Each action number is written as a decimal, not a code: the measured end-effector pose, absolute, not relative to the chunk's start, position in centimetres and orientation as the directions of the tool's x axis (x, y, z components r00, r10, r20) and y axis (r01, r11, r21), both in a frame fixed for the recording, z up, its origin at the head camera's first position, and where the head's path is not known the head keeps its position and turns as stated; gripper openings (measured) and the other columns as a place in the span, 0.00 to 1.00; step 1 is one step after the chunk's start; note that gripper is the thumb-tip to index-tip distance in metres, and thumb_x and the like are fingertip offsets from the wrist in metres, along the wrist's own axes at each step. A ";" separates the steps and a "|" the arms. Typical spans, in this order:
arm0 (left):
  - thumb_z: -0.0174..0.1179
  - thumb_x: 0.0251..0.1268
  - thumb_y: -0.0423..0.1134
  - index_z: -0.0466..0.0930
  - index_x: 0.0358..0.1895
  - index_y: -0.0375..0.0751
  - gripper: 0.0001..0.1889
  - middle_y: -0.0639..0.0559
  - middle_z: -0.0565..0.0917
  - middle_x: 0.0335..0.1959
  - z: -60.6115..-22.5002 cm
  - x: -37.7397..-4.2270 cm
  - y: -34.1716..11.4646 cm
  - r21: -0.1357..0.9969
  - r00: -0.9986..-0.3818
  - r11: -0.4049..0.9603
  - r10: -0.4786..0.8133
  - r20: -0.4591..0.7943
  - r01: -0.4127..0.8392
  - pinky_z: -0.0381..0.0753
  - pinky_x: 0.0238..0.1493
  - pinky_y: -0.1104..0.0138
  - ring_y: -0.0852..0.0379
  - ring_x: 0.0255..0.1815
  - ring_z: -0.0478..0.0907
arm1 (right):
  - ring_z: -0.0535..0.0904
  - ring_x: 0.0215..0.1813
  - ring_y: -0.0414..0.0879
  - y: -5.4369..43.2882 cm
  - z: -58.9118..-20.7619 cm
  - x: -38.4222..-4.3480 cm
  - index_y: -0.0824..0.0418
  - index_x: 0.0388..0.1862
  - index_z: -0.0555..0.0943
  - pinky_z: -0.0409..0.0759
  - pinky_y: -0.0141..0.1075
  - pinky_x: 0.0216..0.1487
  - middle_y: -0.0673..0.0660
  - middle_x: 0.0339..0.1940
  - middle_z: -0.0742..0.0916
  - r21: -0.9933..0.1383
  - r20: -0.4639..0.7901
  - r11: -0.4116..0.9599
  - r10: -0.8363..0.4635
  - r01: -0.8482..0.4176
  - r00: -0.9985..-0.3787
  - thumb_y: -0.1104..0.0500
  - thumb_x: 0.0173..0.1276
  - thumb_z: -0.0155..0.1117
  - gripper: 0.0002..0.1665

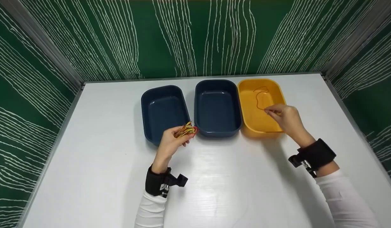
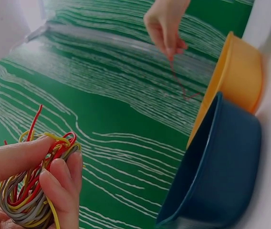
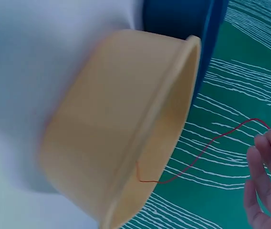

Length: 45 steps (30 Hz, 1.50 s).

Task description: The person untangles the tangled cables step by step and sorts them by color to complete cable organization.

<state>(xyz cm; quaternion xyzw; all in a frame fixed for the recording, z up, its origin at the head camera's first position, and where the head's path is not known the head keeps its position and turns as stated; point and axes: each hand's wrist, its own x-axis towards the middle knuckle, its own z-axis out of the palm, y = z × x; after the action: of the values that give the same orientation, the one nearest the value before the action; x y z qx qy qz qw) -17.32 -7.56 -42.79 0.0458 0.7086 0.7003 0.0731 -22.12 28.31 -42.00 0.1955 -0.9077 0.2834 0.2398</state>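
My left hand [image 1: 171, 142] grips a tangled bundle of red, yellow and grey wires [image 2: 35, 186], held over the near right corner of the left blue bin [image 1: 165, 110]. Thumb and fingers close round the bundle, with loose ends poking out at the top. Over the yellow bin [image 1: 251, 110], my right hand [image 1: 288, 118] pinches one end of a single red wire [image 3: 197, 155] between thumb and fingertips. From there the wire hangs in a bent curve, its far end reaching down inside the yellow bin's rim.
Between the left blue bin and the yellow one stands a second blue bin [image 1: 218, 134], right beside the yellow. All three rest on a white table [image 1: 214, 183]. Green panels with white wavy lines [image 1: 198, 38] enclose the back and sides.
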 end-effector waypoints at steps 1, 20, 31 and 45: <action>0.62 0.50 0.30 0.76 0.43 0.25 0.16 0.48 0.78 0.21 -42.8 -17.3 -7.6 0.999 -0.985 0.016 0.166 -0.040 -0.037 0.70 0.20 0.74 0.60 0.18 0.72 | 0.81 0.30 0.51 28.3 -42.3 -22.0 0.69 0.28 0.83 0.72 0.21 0.30 0.60 0.26 0.85 -0.414 0.537 0.764 -0.234 -0.495 -0.810 0.71 0.50 0.66 0.05; 0.63 0.50 0.30 0.76 0.41 0.24 0.15 0.51 0.78 0.19 -42.8 -17.3 -7.3 0.999 -0.985 0.026 0.170 -0.038 -0.034 0.70 0.20 0.75 0.61 0.18 0.72 | 0.77 0.29 0.54 29.2 -45.8 -22.6 0.70 0.25 0.82 0.76 0.44 0.33 0.61 0.24 0.82 -0.340 0.301 0.806 -0.395 -0.485 -0.868 0.71 0.48 0.66 0.03; 0.61 0.51 0.29 0.74 0.44 0.23 0.17 0.50 0.78 0.21 -42.8 -17.4 -7.3 0.999 -0.982 0.035 0.185 -0.042 -0.036 0.71 0.21 0.75 0.58 0.19 0.72 | 0.77 0.28 0.55 29.9 -46.3 -22.9 0.71 0.24 0.82 0.76 0.45 0.32 0.62 0.24 0.82 -0.348 0.217 0.820 -0.400 -0.454 -0.890 0.72 0.47 0.66 0.03; 0.61 0.51 0.29 0.74 0.44 0.22 0.17 0.52 0.78 0.21 -42.9 -17.3 -7.2 0.998 -0.980 0.040 0.193 -0.047 -0.040 0.72 0.21 0.75 0.63 0.18 0.72 | 0.77 0.31 0.57 30.5 -46.2 -22.5 0.71 0.26 0.82 0.75 0.47 0.35 0.64 0.25 0.82 -0.350 0.173 0.849 -0.357 -0.396 -0.918 0.71 0.49 0.65 0.04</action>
<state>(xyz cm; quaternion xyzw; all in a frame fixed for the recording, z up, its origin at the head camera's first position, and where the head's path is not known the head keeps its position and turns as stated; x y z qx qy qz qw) -17.34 -7.17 -42.93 0.0536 0.7162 0.6907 0.0844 -22.54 30.48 -46.21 0.1963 -0.9601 0.1927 0.0506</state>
